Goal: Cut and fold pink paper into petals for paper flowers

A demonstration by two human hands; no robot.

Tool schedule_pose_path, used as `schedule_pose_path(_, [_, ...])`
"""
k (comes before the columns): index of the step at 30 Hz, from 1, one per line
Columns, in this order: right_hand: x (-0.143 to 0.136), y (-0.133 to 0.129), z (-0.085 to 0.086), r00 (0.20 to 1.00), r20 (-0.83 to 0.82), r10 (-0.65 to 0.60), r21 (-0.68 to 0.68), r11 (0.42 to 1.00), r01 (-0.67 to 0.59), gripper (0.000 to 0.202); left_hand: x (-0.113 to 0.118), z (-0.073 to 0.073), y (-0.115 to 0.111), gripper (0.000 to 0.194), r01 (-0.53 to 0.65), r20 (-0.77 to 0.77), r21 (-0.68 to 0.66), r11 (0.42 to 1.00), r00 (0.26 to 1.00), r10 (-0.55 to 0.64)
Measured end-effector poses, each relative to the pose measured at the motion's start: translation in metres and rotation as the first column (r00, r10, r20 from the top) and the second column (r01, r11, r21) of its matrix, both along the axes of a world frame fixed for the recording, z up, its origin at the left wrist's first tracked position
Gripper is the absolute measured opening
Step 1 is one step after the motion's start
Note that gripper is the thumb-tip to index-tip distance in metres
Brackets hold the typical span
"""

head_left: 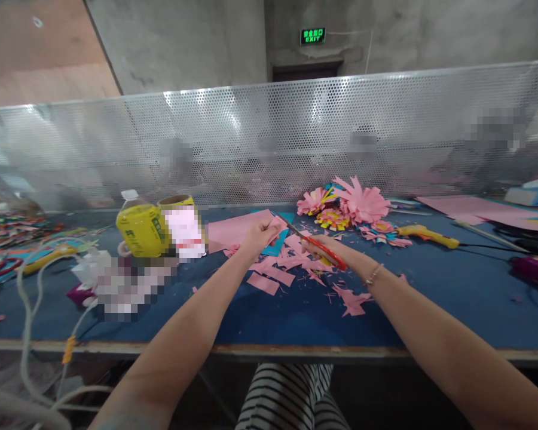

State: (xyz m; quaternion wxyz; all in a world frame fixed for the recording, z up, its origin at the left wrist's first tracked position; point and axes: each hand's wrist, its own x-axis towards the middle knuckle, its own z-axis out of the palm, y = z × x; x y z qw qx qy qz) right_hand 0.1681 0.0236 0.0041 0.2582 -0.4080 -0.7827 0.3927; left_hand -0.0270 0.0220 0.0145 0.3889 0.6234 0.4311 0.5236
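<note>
My left hand (260, 235) is closed on a small piece of pink paper (278, 224), held up above the table. In my right hand (320, 248) are red-handled scissors (334, 257), their blades pointing up and left to the edge of that paper. How far the blades are apart is too small to tell. Below both hands lie loose pink cut pieces (263, 283) and thin scraps. A larger pink sheet (233, 230) and a blue sheet (271, 248) lie behind and under my left hand.
Pink paper flowers (363, 202) and a yellow glue gun (428, 236) lie at the back right. A yellow-labelled bottle (141, 226) and a roll (179, 206) stand left. White cables (22, 298) hang over the left edge. A perforated metal screen (233, 149) closes off the back.
</note>
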Motion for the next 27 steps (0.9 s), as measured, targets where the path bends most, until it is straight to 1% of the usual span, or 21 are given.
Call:
schedule_pose_path(2, [-0.001,0.004,-0.002,0.998,0.043,-0.034,0.033,0.999,0.033,0.041,-0.001,-0.002,0.003,0.029,0.035,-0.015,0.031,0.999,0.999,-0.035])
schedule_pose_path(4, [-0.001,0.007,-0.002,0.994,0.090,-0.069,0.111,0.992,0.059,0.042,-0.002,-0.004,0.005,0.031,0.065,-0.002,0.047,0.997,0.998,-0.065])
schedule_pose_path(7, [-0.003,0.007,0.000,0.980,0.155,-0.127,0.253,0.964,0.085,0.044,-0.002,-0.004,0.005,0.033,0.068,0.043,0.017,0.998,0.997,-0.069])
schedule_pose_path(9, [-0.003,0.004,0.002,0.968,0.189,-0.164,0.287,0.952,0.105,0.045,-0.002,-0.003,0.005,0.033,0.058,0.059,-0.014,0.998,0.997,-0.057])
schedule_pose_path(13, [-0.005,0.001,0.003,0.961,0.195,-0.196,0.260,0.955,0.142,0.045,-0.001,-0.001,0.004,0.033,0.052,0.096,-0.058,0.997,0.994,-0.046])
schedule_pose_path(17, [-0.006,0.005,0.000,0.967,0.150,-0.206,0.180,0.967,0.178,0.041,-0.001,-0.001,0.003,0.032,0.051,0.120,-0.094,0.994,0.992,-0.040])
schedule_pose_path(19, [-0.006,0.007,-0.001,0.971,0.133,-0.198,0.154,0.972,0.177,0.040,-0.001,0.000,0.002,0.031,0.053,0.121,-0.104,0.993,0.992,-0.040])
schedule_pose_path(22, [-0.003,0.006,-0.002,0.984,0.110,-0.139,0.124,0.984,0.125,0.040,-0.001,-0.001,0.002,0.029,0.069,0.134,-0.116,0.991,0.990,-0.053])
schedule_pose_path(27, [0.000,-0.006,0.002,1.000,0.026,0.016,0.040,0.999,-0.017,0.036,0.001,-0.005,0.005,0.030,0.113,0.112,-0.107,0.988,0.989,-0.100])
